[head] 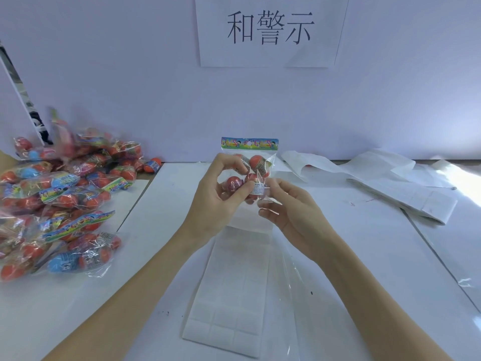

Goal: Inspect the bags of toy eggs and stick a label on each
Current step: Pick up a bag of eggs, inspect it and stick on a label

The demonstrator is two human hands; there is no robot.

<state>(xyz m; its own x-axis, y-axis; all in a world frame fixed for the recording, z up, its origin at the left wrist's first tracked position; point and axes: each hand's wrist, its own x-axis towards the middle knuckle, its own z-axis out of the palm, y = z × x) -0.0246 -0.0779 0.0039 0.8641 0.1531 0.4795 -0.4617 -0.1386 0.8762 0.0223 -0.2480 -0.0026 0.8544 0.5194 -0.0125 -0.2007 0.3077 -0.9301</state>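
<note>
I hold one clear bag of red toy eggs (256,162) upright above the table's middle; it has a colourful card header on top. My left hand (221,194) grips the bag from the left, thumb and fingers curled round the eggs. My right hand (283,207) pinches the bag's right edge, next to a small white warning label (258,188) that lies on the bag's front. A long white label sheet (229,290) lies flat on the table under my hands.
A big heap of bagged eggs (59,201), red and blue, fills the left side of the white table (364,256). Used white backing sheets (398,188) lie crumpled at the back right. A paper sign (270,29) hangs on the wall behind.
</note>
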